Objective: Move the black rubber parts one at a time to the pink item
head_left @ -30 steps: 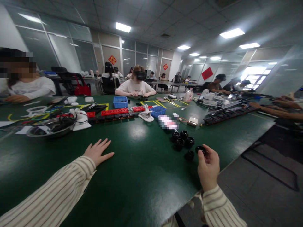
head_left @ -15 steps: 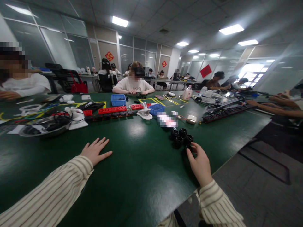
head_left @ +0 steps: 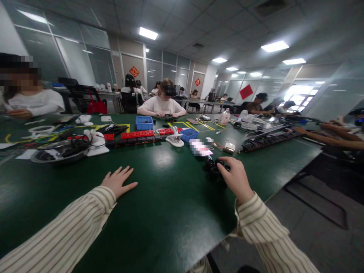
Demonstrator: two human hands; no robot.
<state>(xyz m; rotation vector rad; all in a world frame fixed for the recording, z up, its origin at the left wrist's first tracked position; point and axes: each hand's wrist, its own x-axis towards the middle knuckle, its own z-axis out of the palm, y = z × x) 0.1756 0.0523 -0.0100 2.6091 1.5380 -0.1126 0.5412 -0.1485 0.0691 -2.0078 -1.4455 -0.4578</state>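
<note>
My left hand (head_left: 118,182) lies flat on the dark green table (head_left: 170,204), fingers spread, holding nothing. My right hand (head_left: 236,179) reaches forward over a cluster of several small black ring-shaped parts (head_left: 212,166) and covers the right side of the cluster. Its fingers curl down onto the parts; what they grip is hidden under the hand. Both arms wear striped sleeves.
Beyond the parts lie a blurred pink item (head_left: 200,148), a white clamp (head_left: 174,139), blue bins (head_left: 144,122), red and black strips (head_left: 136,135) and a bowl of cables (head_left: 61,151). Other people sit around the table. The table's edge runs diagonally at right (head_left: 284,182).
My right hand, which held a black ring near the table's edge, has moved forward and left onto the cluster of rings. The left hand has stayed put.
</note>
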